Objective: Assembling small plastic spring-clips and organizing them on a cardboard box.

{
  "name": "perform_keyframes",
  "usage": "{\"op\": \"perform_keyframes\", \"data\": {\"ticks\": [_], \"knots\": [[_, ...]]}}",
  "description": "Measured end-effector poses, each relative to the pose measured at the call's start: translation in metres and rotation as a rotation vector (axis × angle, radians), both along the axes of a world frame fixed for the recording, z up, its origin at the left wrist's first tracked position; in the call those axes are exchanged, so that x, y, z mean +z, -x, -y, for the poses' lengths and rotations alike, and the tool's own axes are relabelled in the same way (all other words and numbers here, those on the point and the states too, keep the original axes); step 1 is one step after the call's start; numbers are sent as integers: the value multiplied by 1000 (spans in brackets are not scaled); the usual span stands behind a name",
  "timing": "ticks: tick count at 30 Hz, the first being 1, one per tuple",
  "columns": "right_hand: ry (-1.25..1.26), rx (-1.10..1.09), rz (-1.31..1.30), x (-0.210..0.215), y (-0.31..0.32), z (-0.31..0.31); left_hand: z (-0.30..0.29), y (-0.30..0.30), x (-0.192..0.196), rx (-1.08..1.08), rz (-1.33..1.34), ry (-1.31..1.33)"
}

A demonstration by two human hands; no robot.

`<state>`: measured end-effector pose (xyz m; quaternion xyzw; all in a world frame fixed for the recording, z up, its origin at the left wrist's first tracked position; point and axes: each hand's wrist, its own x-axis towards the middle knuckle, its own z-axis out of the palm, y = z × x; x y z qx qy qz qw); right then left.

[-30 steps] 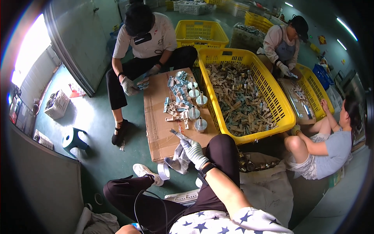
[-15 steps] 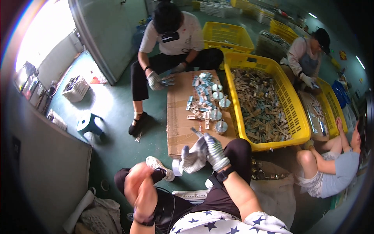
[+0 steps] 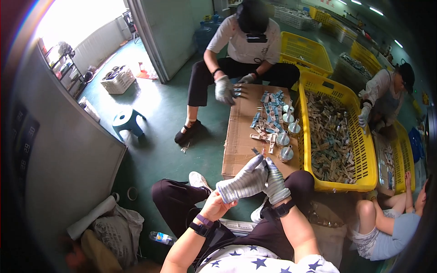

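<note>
Between my hands is a grey-and-white striped knit glove (image 3: 241, 183), its fingers pointing away from me. My bare left hand (image 3: 216, 207) is closed on the cuff end of it. My right hand (image 3: 276, 185) wears a matching glove and grips the loose glove near its finger end; the fingertips are partly hidden. Just beyond lies a cardboard sheet (image 3: 236, 145), holding a pile of blue and beige clip-like pieces (image 3: 273, 109) and several small round containers with stems (image 3: 286, 154).
A yellow crate (image 3: 339, 185) full of similar pieces stands right of the cardboard. A co-worker with gloved hands (image 3: 224, 90) sits across; two more people are at right. A teal stool (image 3: 129, 122) stands left, a plastic bottle (image 3: 162, 237) and sack (image 3: 119, 234) lower left.
My bare left hand has come up from above my knee to the glove's cuff. The view has turned left, so the scene sits further right. The co-worker's gloved hand has shifted at the cardboard's edge.
</note>
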<state>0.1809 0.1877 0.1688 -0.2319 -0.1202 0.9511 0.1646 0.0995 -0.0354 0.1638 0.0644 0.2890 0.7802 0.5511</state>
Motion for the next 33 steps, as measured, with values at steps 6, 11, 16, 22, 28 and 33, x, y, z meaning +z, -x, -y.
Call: {"op": "perform_keyframes", "data": {"ticks": [6,11,16,22,28,33], "knots": [[-1638,-225,470,8,-9,21,8,12,42,293,-130,75],[-1744,295,29,88,-2,91,10,1,58,268,-784,324],[-1696,408,38,50,3,74,20,-2,93,-43,-1164,524],[-2006,587,467,63,6,69,22,10,89,-88,-1943,462],[-2265,99,249,73,11,91,4,37,75,-522,-505,606],[-2305,114,274,49,4,87,7,45,76,-177,217,-30]]}}
